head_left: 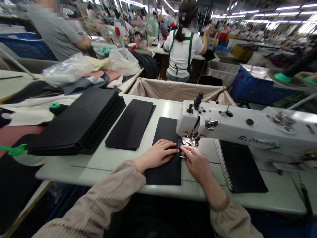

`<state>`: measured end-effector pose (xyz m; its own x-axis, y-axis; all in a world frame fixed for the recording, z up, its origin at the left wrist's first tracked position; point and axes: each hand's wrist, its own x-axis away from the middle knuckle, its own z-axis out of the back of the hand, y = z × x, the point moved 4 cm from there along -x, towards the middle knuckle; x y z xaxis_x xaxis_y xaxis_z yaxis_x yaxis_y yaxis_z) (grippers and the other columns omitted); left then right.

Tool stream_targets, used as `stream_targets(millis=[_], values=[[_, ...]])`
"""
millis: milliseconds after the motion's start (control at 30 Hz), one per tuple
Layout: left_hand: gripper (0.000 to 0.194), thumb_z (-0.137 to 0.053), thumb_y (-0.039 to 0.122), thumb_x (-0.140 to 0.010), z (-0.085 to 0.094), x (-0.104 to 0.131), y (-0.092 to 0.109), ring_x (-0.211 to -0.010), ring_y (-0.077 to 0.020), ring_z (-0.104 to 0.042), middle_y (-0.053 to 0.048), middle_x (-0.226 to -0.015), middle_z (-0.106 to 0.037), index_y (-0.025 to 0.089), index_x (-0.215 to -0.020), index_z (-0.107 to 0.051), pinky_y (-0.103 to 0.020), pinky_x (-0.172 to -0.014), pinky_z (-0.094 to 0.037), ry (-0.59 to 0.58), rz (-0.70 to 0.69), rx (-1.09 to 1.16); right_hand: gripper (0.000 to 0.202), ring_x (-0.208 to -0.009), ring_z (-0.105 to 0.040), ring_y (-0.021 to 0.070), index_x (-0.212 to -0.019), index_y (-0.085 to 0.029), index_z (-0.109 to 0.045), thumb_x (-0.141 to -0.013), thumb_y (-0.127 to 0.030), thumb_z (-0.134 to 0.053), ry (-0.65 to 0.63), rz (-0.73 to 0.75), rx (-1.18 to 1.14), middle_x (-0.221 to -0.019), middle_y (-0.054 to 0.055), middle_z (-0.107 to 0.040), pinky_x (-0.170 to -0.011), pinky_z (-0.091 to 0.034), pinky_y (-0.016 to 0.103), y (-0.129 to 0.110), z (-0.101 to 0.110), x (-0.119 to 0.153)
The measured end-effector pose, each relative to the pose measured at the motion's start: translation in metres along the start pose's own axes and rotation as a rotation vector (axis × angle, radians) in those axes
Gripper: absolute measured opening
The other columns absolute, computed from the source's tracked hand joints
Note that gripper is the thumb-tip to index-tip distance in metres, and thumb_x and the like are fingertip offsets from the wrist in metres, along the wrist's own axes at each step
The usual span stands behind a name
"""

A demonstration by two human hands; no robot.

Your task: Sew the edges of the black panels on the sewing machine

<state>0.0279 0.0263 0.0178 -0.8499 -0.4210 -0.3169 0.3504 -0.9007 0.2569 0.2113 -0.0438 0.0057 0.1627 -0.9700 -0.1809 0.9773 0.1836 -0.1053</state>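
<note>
A black rectangular panel (164, 172) lies under the presser foot (190, 141) of a white sewing machine (223, 122). My left hand (158, 154) rests flat on this panel, its fingers spread and pointing toward the needle area. Close to the foot, at the panel's right edge, is my right hand (196, 163), its fingers bent together around small metal scissors or snips (182, 157), mostly hidden by the hand. A few black panels (131, 124) lie left of the one being touched. Beyond them stands a tall stack of black panels (76, 122).
Right of the needle, a black panel with a pale zipper-like edge (241, 167) lies under the machine arm. A fabric-lined bin (173, 89) adjoins the table's far edge. Two people sit at other stations ahead. Plastic bags and scraps (66, 71) lie at left.
</note>
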Motion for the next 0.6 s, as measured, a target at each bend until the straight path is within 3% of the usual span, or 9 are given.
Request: stream_targets(millis=[600], values=[[0.036,-0.049,0.026,-0.098,-0.001,0.0009,-0.0039,-0.123,-0.024,-0.051,-0.006,-0.135,-0.057,0.03,-0.133,-0.059,-0.044,-0.106,-0.04,0.051,0.03,-0.002,0.055,-0.104,-0.065,0.0188,-0.144,-0.031,-0.047,-0.091,-0.018,-0.049,0.004,-0.001,0.024,-0.145,0.0,-0.053,-0.081,-0.054,0.029,0.001,-0.0012,0.0014]])
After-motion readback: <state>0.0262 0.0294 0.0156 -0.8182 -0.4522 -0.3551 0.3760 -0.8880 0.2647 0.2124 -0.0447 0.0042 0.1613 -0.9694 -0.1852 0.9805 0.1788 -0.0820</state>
